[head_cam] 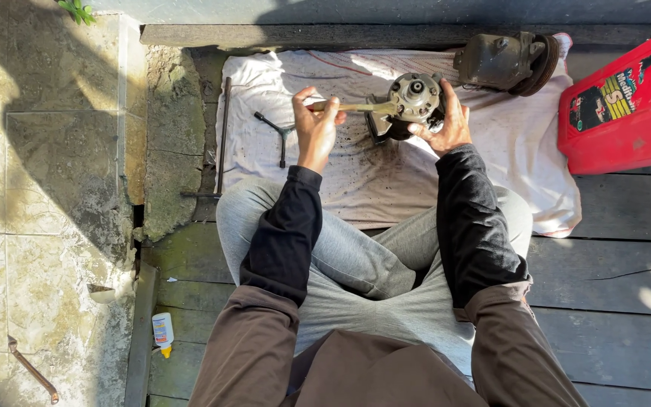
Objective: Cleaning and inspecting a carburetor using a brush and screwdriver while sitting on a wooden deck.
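A round metal machine part [414, 98] with a hub at its centre stands on a stained white cloth [386, 181] in front of my crossed legs. My right hand [446, 124] grips its right side and steadies it. My left hand [315, 124] is closed on the handle of a pale wrench [356, 108], whose far end rests against the part's left edge. Both arms wear black sleeves under brown ones.
A second dark pulley-type part [506, 62] lies at the cloth's back right. A red plastic case [631, 105] sits to the right. A black Y-shaped wrench [276, 132] and a long metal rod [222, 136] lie left. A small white bottle [163, 332] lies near the stone tiles.
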